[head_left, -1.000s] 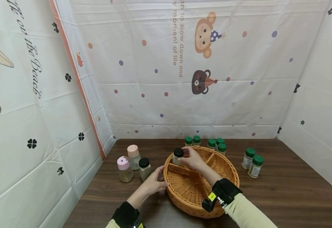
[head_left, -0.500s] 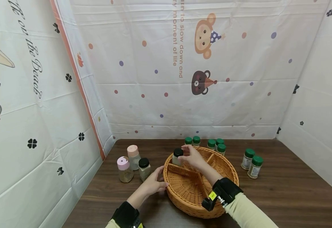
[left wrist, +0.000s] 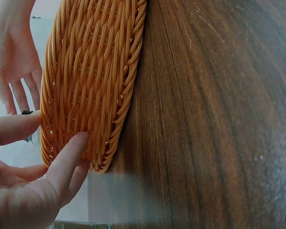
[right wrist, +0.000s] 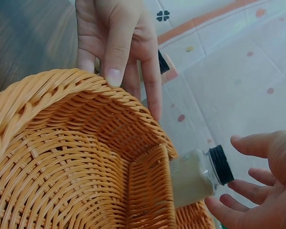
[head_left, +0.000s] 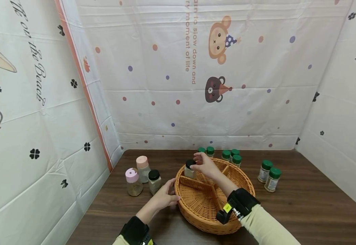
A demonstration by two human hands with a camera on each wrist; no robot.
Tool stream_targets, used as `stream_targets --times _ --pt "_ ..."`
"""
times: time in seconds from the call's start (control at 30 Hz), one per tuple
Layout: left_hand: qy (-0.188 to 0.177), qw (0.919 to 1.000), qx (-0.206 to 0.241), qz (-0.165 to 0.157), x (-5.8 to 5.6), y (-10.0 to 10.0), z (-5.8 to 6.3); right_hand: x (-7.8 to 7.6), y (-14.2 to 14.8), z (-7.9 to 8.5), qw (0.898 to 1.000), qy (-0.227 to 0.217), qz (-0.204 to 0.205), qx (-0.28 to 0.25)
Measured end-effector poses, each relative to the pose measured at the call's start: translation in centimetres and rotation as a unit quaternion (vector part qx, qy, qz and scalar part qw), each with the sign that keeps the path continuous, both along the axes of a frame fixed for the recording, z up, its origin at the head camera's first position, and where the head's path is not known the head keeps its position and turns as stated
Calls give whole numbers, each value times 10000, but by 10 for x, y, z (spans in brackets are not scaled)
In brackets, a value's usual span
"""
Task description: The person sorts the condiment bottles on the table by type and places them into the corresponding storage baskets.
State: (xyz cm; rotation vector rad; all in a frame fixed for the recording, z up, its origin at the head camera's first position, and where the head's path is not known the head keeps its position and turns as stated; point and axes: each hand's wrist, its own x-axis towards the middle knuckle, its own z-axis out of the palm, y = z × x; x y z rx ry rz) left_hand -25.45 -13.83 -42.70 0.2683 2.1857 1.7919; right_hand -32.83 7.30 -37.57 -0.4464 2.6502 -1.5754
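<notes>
Towards the middle of the bench (head_left: 303, 204), between its left and right edges, stands a wicker basket (head_left: 196, 219) split by dividers (head_left: 196, 184). One black-lidded jar (right wrist: 188, 179) stands in its far-left compartment, close to the rim. The right hand (head_left: 206, 166) is spread about that jar, thumb clear of the lid; whether a fingertip touches it cannot be told. The left hand (head_left: 164, 195) rests at the basket's left side, its fingers extended against the rim and outer wall.

Nearer the bench's left edge stand a pink-lidded jar (head_left: 134, 185), a peach-lidded jar (head_left: 143, 173) and a second black-lidded jar (head_left: 155, 184), the last just beside the left hand. Green-capped jars (head_left: 236, 159) stand towards the far edge, behind the basket.

Risks, as judged: a low fingertip of the right hand could catch the lid and tip the jar; uneven pressure from the left hand could shift the basket and rock its load; a careless outward swing of that hand could topple the neighbouring jar
</notes>
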Motion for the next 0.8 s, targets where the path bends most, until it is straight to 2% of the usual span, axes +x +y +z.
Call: stream_targets --times 0.6,0.8 --pt "8 10000 -57 40 -2 1 -1 2 -4 18 10000 25 35 -15" --pt "8 10000 -45 23 -1 1 -1 4 -7 24 9999 101 -2 126"
